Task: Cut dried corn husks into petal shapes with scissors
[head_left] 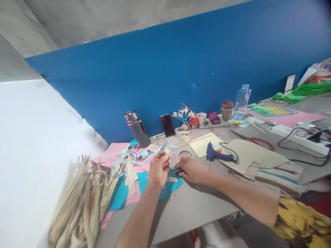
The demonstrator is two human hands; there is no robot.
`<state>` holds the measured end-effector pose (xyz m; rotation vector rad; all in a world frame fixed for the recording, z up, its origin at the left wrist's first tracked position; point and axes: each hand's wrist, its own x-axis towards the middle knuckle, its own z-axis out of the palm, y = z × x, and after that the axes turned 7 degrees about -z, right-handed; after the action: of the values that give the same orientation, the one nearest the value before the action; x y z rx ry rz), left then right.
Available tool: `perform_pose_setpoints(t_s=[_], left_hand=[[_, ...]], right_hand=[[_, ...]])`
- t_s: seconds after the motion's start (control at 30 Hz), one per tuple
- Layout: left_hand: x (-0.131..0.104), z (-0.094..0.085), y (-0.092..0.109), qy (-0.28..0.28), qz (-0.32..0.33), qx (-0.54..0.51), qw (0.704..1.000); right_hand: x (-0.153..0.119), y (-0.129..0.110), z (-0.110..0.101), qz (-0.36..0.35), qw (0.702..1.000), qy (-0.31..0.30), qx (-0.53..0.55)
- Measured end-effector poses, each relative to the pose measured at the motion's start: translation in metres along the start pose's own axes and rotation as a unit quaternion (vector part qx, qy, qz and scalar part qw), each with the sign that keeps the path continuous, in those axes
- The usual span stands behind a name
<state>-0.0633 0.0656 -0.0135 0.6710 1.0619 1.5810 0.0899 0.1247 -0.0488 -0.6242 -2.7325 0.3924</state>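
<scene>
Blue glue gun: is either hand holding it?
No, the blue glue gun sits apart, while the left hand pinches a pale piece and the right hand holds a dark tool.

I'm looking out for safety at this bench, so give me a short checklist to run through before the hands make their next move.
1. Pale piece secured: ok, pinched in the left hand.
2. Dark-handled tool in grip: ok, held in the right hand.
3. Tool's tip clear of the left fingers: cannot tell, too small and blurred.
4. Surface below the hands uncluttered: not ok, teal paper and small scraps lie there.
5. Blue glue gun apart from both hands: ok, but whether it is hot, cannot tell.
6. Clear bottle capped: ok, a cap is on it.
</scene>
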Motion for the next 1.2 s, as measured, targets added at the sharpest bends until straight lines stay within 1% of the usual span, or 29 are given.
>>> perform_pose_setpoints(t_s=[0.1,0.27,0.4,0.5,0.57,0.6,0.63,0.67,0.7,0.73,0.77,0.8,0.83,0.87,0.9,0.93,0.97,1.0,1.1,1.2], left_hand=[[-0.001,0.001,0.0,-0.008,-0.007,-0.003,1.0],[-0.005,0.002,0.003,-0.026,-0.015,-0.013,0.999],[-0.007,0.0,0.008,-0.03,-0.004,-0.011,0.999],[-0.008,-0.001,0.014,-0.022,0.006,-0.004,1.0],[-0.009,-0.001,0.02,-0.013,0.008,0.006,1.0],[-0.01,-0.001,0.023,-0.01,0.01,0.012,1.0],[-0.01,-0.001,0.025,-0.007,0.013,0.019,1.0],[-0.011,-0.001,0.028,-0.004,0.017,0.025,1.0],[-0.011,-0.001,0.03,0.001,0.021,0.033,0.999],[-0.011,-0.002,0.031,0.006,0.023,0.043,0.999],[-0.011,-0.002,0.03,0.007,0.022,0.055,0.998],[-0.01,-0.003,0.029,0.007,0.018,0.068,0.997],[-0.009,-0.003,0.027,0.005,0.011,0.083,0.996],[-0.008,-0.003,0.024,0.001,0.004,0.1,0.995],[-0.007,-0.003,0.021,-0.003,-0.001,0.12,0.993],[-0.007,-0.002,0.017,-0.005,-0.005,0.141,0.99],[-0.007,-0.001,0.014,-0.005,-0.005,0.163,0.987],[-0.007,0.0,0.011,-0.006,-0.004,0.188,0.982],[-0.008,0.005,0.004,-0.008,-0.001,0.261,0.965],[-0.008,0.008,0.001,-0.008,-0.007,0.295,0.955]], right_hand=[[0.002,0.0,0.002,0.01,1.0,-0.007,-0.018],[0.005,-0.003,0.003,0.022,0.996,-0.025,-0.079],[0.004,-0.006,0.003,0.037,0.993,-0.034,-0.106],[0.005,-0.007,0.004,0.04,0.991,-0.037,-0.12],[0.005,-0.006,0.002,0.065,0.991,-0.023,-0.111],[0.006,-0.004,0.0,0.089,0.992,-0.006,-0.091],[0.007,-0.001,-0.002,0.116,0.992,0.019,-0.055],[0.008,0.002,-0.005,0.144,0.989,0.044,0.008],[0.009,0.006,-0.007,0.166,0.979,0.067,0.098],[0.011,0.01,-0.01,0.178,0.957,0.089,0.209],[0.013,0.014,-0.012,0.179,0.921,0.111,0.329],[0.014,0.017,-0.014,0.168,0.872,0.132,0.441],[0.015,0.019,-0.015,0.152,0.818,0.153,0.533],[0.016,0.02,-0.016,0.136,0.772,0.172,0.597],[0.016,0.02,-0.016,0.123,0.739,0.188,0.635],[0.016,0.02,-0.017,0.117,0.722,0.198,0.653],[0.016,0.019,-0.017,0.114,0.716,0.203,0.658],[0.015,0.017,-0.017,0.112,0.717,0.206,0.657],[0.014,0.015,-0.016,0.089,0.731,0.21,0.643],[0.013,0.015,-0.016,0.08,0.745,0.197,0.632]])
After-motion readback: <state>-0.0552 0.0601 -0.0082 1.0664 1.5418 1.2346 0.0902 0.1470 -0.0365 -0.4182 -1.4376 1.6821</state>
